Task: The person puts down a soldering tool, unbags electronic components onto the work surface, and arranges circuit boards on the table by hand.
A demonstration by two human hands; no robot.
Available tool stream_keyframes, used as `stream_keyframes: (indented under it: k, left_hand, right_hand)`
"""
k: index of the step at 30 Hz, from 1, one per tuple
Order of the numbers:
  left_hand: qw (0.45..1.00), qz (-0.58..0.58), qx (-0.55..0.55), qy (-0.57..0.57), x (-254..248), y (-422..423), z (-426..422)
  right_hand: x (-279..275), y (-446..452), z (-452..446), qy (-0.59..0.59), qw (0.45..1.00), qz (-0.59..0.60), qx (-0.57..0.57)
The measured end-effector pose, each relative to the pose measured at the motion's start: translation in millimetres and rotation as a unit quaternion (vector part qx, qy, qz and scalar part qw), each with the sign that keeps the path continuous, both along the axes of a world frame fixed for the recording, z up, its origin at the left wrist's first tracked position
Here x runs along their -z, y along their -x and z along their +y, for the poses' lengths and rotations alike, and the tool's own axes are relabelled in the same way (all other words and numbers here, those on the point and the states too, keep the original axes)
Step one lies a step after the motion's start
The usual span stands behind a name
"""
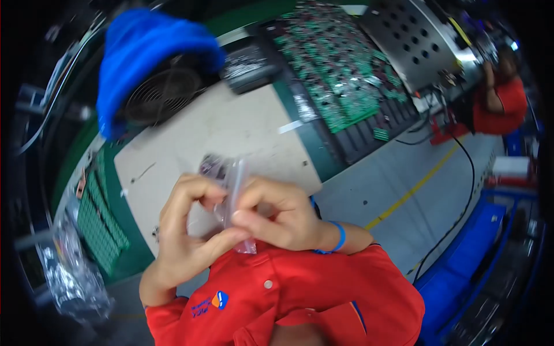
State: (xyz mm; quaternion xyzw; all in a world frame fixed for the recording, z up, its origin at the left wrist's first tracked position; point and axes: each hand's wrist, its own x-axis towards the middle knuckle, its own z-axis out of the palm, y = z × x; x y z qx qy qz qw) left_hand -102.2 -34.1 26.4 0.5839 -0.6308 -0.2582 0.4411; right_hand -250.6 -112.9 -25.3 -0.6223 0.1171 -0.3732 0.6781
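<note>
Red fabric shirt [323, 282] foremost, left hand [190, 222] and right hand [283, 216] pinch a clear plastic bag [234, 190] above a beige flat board's [202, 127] near edge, where slackened fingers could drop it.

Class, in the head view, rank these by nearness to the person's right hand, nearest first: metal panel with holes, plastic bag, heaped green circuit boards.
From the right hand:
1. Plastic bag: in its grasp, on its left side.
2. Heaped green circuit boards: ahead and to the right.
3. Metal panel with holes: beyond the boards, farther right.
</note>
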Motion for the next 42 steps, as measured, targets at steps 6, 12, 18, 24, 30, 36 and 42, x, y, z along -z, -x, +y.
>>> stream_keyframes:
  k: [6,12,18,24,30,36,42]
  left_hand:
    - [0.998,-0.017,-0.019,-0.059,6,15,-6]
    - [0.989,-0.021,-0.078,-0.126,-4,31,-18]
    - [0.984,-0.041,-0.077,-0.156,-4,28,-21]
    - [0.974,0.042,-0.124,-0.184,-4,31,-24]
    - [0.976,0.065,-0.112,-0.175,-6,29,-26]
    - [0.986,0.017,-0.012,-0.163,-11,26,-29]
    - [0.988,0.021,-0.060,-0.138,-10,25,-30]
  right_hand:
    - [9,4,-10,-0.091,0.992,-0.058,-0.068]
    - [15,11,-19,-0.112,0.990,-0.074,-0.049]
    - [21,12,-25,0.110,0.992,-0.044,0.044]
    - [-13,87,-60,0.327,0.868,0.221,0.302]
    - [-11,140,-98,0.368,0.689,0.457,0.426]
    - [-10,145,-105,0.412,0.678,0.496,0.353]
    - [-2,144,-105,0.401,0.690,0.448,0.404]
